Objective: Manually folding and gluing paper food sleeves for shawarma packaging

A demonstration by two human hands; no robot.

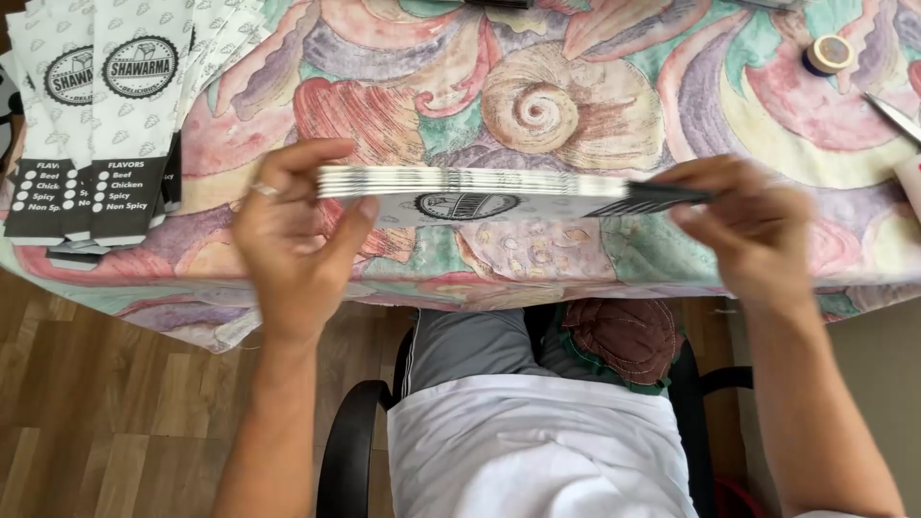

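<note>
Holding a thick stack of flat paper sleeves [480,192] edge-on above the near edge of the table [672,259], the seated person has a hand at each end — the stack lies level, its white ends to one side and dark printed ends to the other. The left hand [293,235], a ring on one finger, clamps the white end with thumb below and fingers curled over the top; the right hand [758,235] pinches the dark end between thumb and fingertips, which seems to keep the sleeves squared together. To the far left, more of the same sleeves [86,115] lie fanned on the shell-patterned tablecloth. A roll of tape [828,54] sits at the far right, with a metal blade — likely scissors [892,115] — near it. No boxes or bins show.
</note>
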